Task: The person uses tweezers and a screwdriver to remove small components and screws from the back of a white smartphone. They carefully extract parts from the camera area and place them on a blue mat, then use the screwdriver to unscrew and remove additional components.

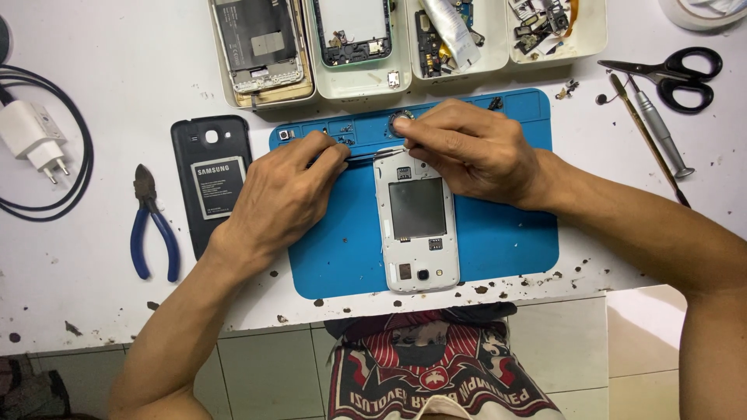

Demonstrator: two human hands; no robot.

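A white tabletop (109,295) carries a blue mat (506,241), with an opened white phone (419,225) lying back-up in the mat's middle. The left hand (284,194) pinches a thin dark tool (358,157) at the phone's top edge; the right hand (471,148) presses closed on that top corner. A black back cover (210,175) lies left of the mat, blue pliers (152,229) beyond it.

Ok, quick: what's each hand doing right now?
Left hand: closed on a thin dark tool at the phone's top edge.
Right hand: fingers pressed on the phone's top; grip unclear.
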